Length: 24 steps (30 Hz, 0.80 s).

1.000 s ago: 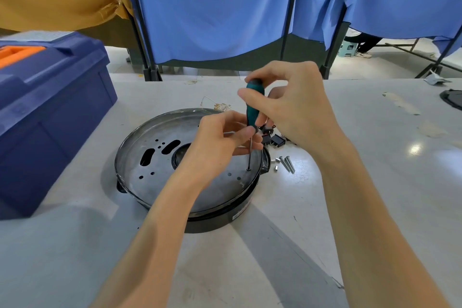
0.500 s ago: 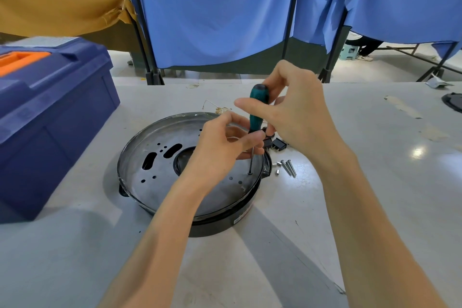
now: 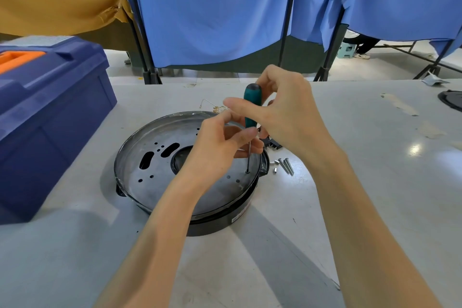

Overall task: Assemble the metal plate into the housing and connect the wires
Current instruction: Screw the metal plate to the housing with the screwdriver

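Steel plate [image 3: 175, 182] seated in black housing [image 3: 220, 222] beneath both hands; screwing under way. Right hand [image 3: 287, 117] grips teal screwdriver [image 3: 252, 107] handle, left hand [image 3: 220, 147] pinches shank below it, tip in a rim hole. Spare screws [image 3: 286, 166] right of hands; wires [image 3: 215, 107] beyond, likely unconnected. Since a second ago: handle cap uncovered, tip unmoved.

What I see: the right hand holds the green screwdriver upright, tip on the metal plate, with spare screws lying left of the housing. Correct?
Not quite. The head view shows the spare screws lying on the table right of the housing, not left. The right hand does hold the green screwdriver upright, tip on the metal plate.
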Tool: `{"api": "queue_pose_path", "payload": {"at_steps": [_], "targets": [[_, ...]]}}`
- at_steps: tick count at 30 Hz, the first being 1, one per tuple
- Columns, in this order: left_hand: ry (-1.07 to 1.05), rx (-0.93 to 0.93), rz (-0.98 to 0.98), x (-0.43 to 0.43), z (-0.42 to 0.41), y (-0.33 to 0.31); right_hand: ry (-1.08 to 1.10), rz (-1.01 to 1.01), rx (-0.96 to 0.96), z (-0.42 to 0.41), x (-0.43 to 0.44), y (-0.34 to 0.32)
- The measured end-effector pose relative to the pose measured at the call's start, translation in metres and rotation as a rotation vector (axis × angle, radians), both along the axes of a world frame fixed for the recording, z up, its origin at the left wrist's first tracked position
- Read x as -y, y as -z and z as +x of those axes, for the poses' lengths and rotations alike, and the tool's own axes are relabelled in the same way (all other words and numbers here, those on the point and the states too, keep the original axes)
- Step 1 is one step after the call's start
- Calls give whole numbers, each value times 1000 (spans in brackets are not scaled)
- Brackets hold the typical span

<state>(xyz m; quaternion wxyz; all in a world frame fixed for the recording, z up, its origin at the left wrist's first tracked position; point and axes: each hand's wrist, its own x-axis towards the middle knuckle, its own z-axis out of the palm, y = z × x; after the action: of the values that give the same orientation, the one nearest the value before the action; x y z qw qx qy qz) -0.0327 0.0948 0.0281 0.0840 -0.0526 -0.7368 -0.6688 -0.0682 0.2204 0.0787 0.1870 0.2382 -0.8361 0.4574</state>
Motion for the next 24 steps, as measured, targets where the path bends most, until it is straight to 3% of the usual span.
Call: {"api": "queue_pose_path", "payload": {"at_steps": [16,20,24], "targets": [[61,-12,2,10,-2,2,-119,47,5,1,1,0],[1,-31,54,11,-2,2,-51,28,-11,1,3,1],[49,-32,-26,11,-3,3,-36,79,2,0,-2,-1]]}}
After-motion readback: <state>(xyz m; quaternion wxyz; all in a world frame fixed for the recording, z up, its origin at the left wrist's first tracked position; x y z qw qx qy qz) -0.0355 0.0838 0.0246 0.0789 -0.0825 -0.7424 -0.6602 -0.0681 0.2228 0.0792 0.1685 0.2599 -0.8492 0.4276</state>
